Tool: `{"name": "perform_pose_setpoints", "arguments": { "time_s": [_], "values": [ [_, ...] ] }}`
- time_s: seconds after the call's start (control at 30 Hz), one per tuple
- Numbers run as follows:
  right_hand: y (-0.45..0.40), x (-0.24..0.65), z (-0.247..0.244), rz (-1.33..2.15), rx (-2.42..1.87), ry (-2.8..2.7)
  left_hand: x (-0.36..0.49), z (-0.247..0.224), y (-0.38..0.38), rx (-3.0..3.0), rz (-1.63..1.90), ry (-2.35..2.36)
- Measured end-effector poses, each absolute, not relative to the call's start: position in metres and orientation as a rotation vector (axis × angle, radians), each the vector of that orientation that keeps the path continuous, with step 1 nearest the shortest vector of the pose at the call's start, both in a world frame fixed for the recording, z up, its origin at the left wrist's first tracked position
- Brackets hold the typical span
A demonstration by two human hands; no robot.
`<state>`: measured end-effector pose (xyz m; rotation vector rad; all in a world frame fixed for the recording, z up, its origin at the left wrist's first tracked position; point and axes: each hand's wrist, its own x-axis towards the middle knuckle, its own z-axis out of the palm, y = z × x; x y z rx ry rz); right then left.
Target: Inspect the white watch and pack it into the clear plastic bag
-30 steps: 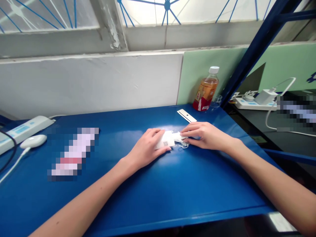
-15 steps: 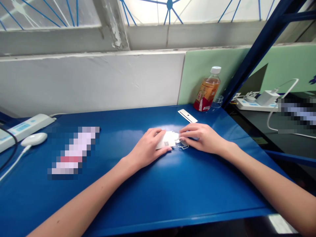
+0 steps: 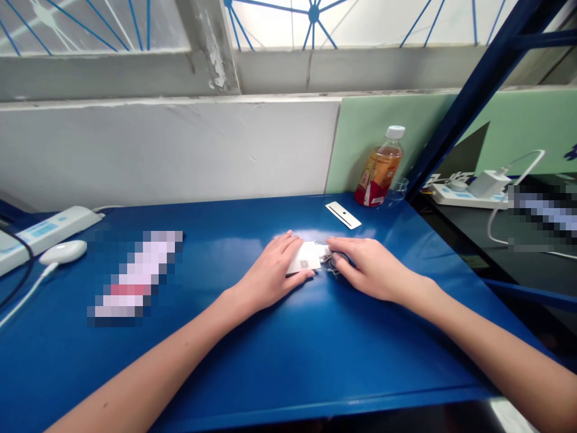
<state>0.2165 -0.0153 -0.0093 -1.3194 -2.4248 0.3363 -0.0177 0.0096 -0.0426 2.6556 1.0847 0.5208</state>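
Observation:
A small flat white card (image 3: 303, 258) with a square printed code lies on the blue table. My left hand (image 3: 270, 267) grips its left part, the thumb along the near edge and the fingers over the top. At the card's right end my right hand (image 3: 364, 261) is closed in a pinch, thumb against fingers, on a small whitish piece (image 3: 323, 251) joined to the card. A thin bead chain (image 3: 332, 270) lies just below these fingertips. What exactly sits between the right fingertips is mostly hidden.
A white slotted strip (image 3: 343, 214) lies farther back, near a drink bottle (image 3: 379, 171). To the left are a blurred-out flat object (image 3: 139, 273), a white power strip (image 3: 54, 233) and a white charger with cable (image 3: 63, 252). A blue metal post (image 3: 469, 90) rises at right.
My right hand's fingers have drawn closer together at the card's end, and its wrist sits slightly lower. The bead chain is now more covered. My left hand keeps its grip on the card.

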Motion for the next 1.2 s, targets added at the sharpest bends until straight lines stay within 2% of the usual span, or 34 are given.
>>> {"name": "perform_pose_setpoints", "arguments": {
  "time_s": [0.33, 0.47, 0.83, 1.0, 1.07, 1.2],
  "values": [
    [-0.033, 0.199, -0.022, 0.987, -1.403, -1.964, -0.016, -0.043, 0.008, 2.716, 0.372, 1.126],
    [-0.027, 0.201, -0.035, 1.080, -1.296, -1.809, -0.017, -0.041, 0.007, 2.720, 0.330, 1.124],
    [-0.023, 0.199, -0.035, 0.874, -1.327, -1.853, -0.014, -0.037, 0.005, 2.730, 0.212, 1.155],
    [-0.018, 0.206, -0.030, 0.272, -1.329, -2.043, -0.013, -0.036, 0.005, 2.782, 0.132, 1.169],
    [-0.014, 0.210, -0.029, 0.134, -1.427, -2.048, -0.014, -0.037, 0.005, 2.795, 0.150, 1.155],
    [-0.010, 0.214, -0.027, 0.259, -1.515, -2.026, -0.015, -0.038, 0.005, 2.805, 0.190, 1.146]
  ]
}}
